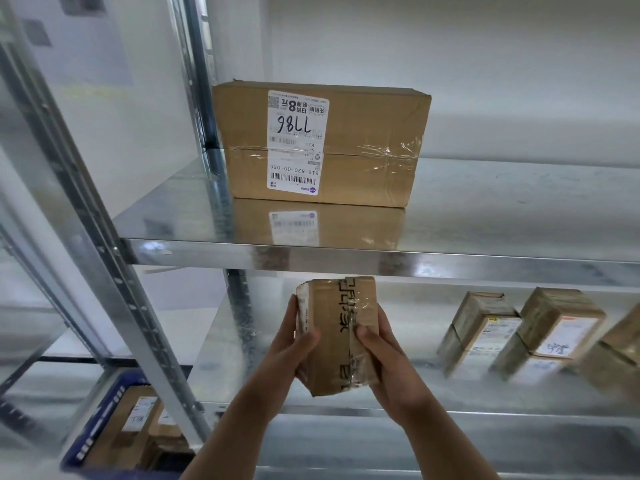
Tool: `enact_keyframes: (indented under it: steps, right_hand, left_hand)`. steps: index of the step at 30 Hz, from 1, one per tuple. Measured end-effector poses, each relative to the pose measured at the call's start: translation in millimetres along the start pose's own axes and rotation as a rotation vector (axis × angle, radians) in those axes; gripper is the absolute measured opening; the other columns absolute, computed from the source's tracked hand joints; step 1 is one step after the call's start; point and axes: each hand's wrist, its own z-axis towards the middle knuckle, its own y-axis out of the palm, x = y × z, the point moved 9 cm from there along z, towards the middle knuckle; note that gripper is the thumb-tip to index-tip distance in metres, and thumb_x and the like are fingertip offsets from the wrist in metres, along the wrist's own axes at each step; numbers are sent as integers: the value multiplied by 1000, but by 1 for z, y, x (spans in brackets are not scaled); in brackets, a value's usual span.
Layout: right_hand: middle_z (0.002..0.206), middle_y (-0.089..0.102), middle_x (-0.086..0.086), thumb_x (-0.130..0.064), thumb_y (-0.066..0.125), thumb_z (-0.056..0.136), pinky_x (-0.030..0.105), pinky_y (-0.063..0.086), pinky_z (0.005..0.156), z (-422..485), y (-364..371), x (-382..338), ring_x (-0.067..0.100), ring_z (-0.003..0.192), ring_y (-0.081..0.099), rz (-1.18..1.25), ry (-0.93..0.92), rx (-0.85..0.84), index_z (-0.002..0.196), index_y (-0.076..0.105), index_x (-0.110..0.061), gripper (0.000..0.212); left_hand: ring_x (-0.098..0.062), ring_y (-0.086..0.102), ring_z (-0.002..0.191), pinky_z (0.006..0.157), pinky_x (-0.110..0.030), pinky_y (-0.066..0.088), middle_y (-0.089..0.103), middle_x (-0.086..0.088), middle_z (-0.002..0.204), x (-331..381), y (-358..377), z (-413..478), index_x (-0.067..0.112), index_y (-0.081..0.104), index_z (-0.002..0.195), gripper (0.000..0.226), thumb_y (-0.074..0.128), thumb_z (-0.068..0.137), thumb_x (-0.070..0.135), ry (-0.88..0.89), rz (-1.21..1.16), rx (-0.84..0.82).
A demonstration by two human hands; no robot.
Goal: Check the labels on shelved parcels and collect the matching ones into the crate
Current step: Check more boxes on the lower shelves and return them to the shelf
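Note:
A small taped cardboard parcel (337,332) hangs in front of the middle shelf, held between both hands. My left hand (292,344) grips its left side, where a white label edge shows, thumb across the front. My right hand (381,348) grips its right side with the thumb on the tape. A large brown box (363,133) with an upside-down white label reading 7786 stands on the upper shelf (346,252). A blue crate (104,420) at the bottom left holds labelled parcels.
Three small labelled parcels, the nearest one (481,327), stand on the middle shelf (433,410) to the right. Steel uprights, among them a slanted post (114,271), rise on the left. A white wall lies behind the rack.

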Motion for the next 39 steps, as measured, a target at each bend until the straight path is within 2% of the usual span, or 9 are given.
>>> enact_keyframes:
  steps: [5,13,19,24,27,29,32,36,39]
  right_hand:
    - [147,61,13,-25,51,103,65,48,109,-1,3,4,39,135,59,-67,25,-50,153,44,-27,51]
    - [137,68,10,-21,54,106,51,61,95,-1,2,-2,34,125,67,-111,10,9,147,52,-28,41]
    - [133,71,-6,-63,61,91,31,61,89,1,-8,-1,16,124,67,-229,41,86,146,55,-39,60]
    - [122,75,5,-41,70,85,31,60,80,2,-32,3,29,117,70,-139,17,260,133,70,-32,48]
    - [129,71,7,-33,71,86,36,59,85,1,-27,5,31,119,69,-72,11,234,137,61,-41,53]
    - [134,69,10,-26,70,90,46,59,92,1,-18,8,34,121,68,-15,34,158,144,52,-44,60]
    - [139,69,4,-23,73,95,50,56,102,2,-10,10,31,125,67,-16,47,99,154,38,-50,74]
    - [141,67,4,-31,65,93,57,54,107,0,-8,10,32,126,66,-41,51,80,157,37,-44,71]
    - [136,70,7,-26,65,91,48,60,96,-1,-10,8,32,121,69,-38,41,96,153,44,-42,67]
  left_hand:
    - [-29,70,118,86,-42,62,69,-4,133,-3,5,3,35,43,147,70,74,85,30,-19,-16,-59]
    - [-32,67,120,96,-55,59,68,-6,134,-5,2,5,31,45,150,65,69,89,36,12,5,-31]
    - [-28,73,111,83,-46,63,74,-5,124,-7,-13,8,30,60,138,42,61,98,44,-19,-60,108]
    - [-21,71,79,62,-32,57,74,-11,100,-10,-44,9,42,59,136,39,40,111,18,-60,73,334]
    - [-23,71,106,84,-51,62,70,-8,124,-15,-36,6,51,56,139,34,48,106,47,-80,28,251]
    - [-22,69,119,94,-51,61,66,5,136,-18,-24,4,48,46,147,64,60,88,68,-81,-25,146]
    - [-18,72,112,91,-44,62,67,6,132,-24,-18,4,47,42,148,90,80,67,61,-92,-63,118]
    - [-21,72,110,89,-41,62,71,5,126,-30,-21,5,48,48,143,85,85,67,50,-105,-85,124]
    - [-22,72,109,86,-40,62,71,5,125,-31,-21,3,48,50,141,82,85,67,48,-99,-92,127]
